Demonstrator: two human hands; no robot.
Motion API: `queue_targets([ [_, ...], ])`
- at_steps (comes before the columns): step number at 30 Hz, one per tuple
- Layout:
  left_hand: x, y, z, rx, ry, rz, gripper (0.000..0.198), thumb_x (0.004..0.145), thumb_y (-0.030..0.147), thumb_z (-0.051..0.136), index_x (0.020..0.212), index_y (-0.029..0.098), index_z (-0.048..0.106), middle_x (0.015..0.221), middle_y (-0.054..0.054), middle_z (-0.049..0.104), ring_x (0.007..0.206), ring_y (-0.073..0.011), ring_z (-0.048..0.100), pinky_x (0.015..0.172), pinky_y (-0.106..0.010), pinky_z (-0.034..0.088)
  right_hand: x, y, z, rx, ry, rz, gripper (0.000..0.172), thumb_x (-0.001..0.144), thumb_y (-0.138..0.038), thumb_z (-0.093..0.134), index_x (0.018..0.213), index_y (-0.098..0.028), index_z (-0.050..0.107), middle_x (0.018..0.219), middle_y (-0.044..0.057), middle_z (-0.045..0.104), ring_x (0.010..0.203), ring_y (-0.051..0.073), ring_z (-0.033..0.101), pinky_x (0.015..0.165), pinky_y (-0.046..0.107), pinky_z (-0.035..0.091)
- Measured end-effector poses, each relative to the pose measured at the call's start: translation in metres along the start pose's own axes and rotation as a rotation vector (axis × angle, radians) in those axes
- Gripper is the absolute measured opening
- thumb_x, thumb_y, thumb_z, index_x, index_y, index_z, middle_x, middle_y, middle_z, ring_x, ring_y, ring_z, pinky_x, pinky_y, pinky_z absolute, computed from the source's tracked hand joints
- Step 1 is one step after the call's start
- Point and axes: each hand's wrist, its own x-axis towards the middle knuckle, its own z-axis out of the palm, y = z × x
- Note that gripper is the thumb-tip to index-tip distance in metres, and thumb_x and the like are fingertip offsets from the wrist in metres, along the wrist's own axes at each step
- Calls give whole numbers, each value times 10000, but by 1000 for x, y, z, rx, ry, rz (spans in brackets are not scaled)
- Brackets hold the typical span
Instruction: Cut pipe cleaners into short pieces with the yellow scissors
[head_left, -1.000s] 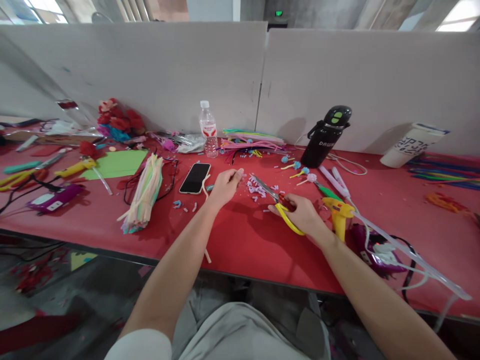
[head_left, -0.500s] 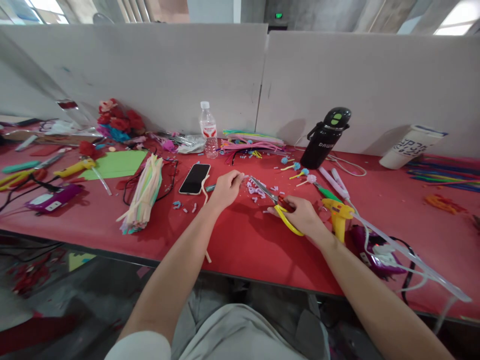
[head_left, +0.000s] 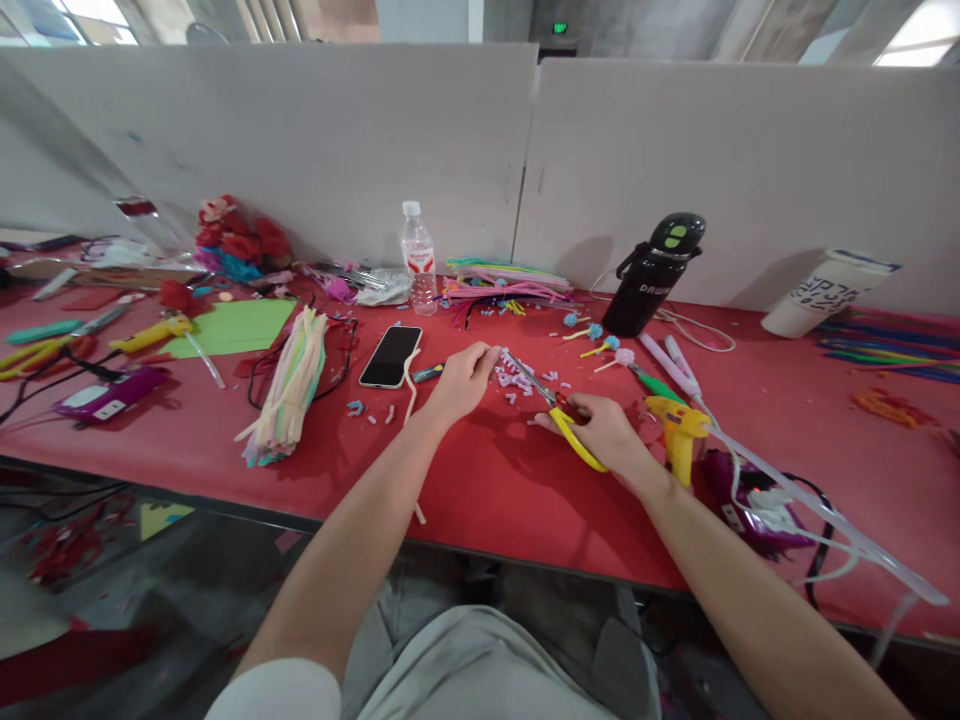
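My right hand (head_left: pixel 604 430) grips a pair of scissors (head_left: pixel 574 440) by its yellow handle. The blades point up and left, looking nearly closed, over a small heap of cut lilac pipe cleaner pieces (head_left: pixel 516 380). Close to the blade tips, my left hand (head_left: pixel 469 378) is closed in a pinch on what seems a short end of lilac pipe cleaner, mostly hidden by the fingers. A cream pipe cleaner (head_left: pixel 410 385) lies beside a phone (head_left: pixel 391 357), partly under my left forearm. Small pompom-like flowers on stems (head_left: pixel 602 346) rest behind the right hand.
A tied bundle of pale pipe cleaners (head_left: pixel 289 385) lies left. A water bottle (head_left: pixel 419 262) and black flask (head_left: pixel 654 278) stand at the back. Right of my hand are a yellow glue gun (head_left: pixel 679 428), a purple power strip (head_left: pixel 757 505) and cables. A white cup (head_left: pixel 825 292) leans against the partition.
My left hand has shifted slightly right, bringing its fingertips closer to the scissor tips. The right hand and scissors have hardly moved.
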Motion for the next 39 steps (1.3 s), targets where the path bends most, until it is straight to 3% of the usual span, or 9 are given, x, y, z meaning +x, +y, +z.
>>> queue_targets([
  [6, 0, 2, 0, 2, -12, 34, 401, 965, 468, 344, 717, 182, 476, 650, -1, 533, 617, -117, 482, 626, -249, 362, -1, -2, -2, -39, -8, -11, 577, 695, -729, 599, 585, -187, 437, 568, -45, 343, 542, 93, 278, 474, 234, 217],
  [17, -2, 6, -1, 12, -19, 58, 372, 959, 450, 375, 728, 179, 483, 640, 8, 518, 617, -111, 466, 615, -239, 356, -3, -9, -11, -312, 20, -45, 518, 776, -685, 522, 575, -209, 490, 499, 0, 478, 472, 122, 352, 499, 267, 218],
  [30, -1, 4, 1, -34, 30, 66, 335, 946, 420, 424, 759, 167, 539, 685, -4, 561, 638, -106, 484, 636, -230, 386, -1, -8, -9, -249, 4, -29, 529, 777, -670, 505, 553, -193, 461, 503, 7, 459, 495, 116, 324, 501, 268, 203],
  [39, 1, -2, 0, -31, 78, 52, 302, 911, 422, 495, 847, 166, 642, 752, -25, 653, 681, -121, 571, 667, -238, 434, 9, 12, -12, -220, 156, 104, 527, 785, -674, 528, 583, -207, 394, 523, -16, 436, 502, 112, 321, 495, 266, 221],
])
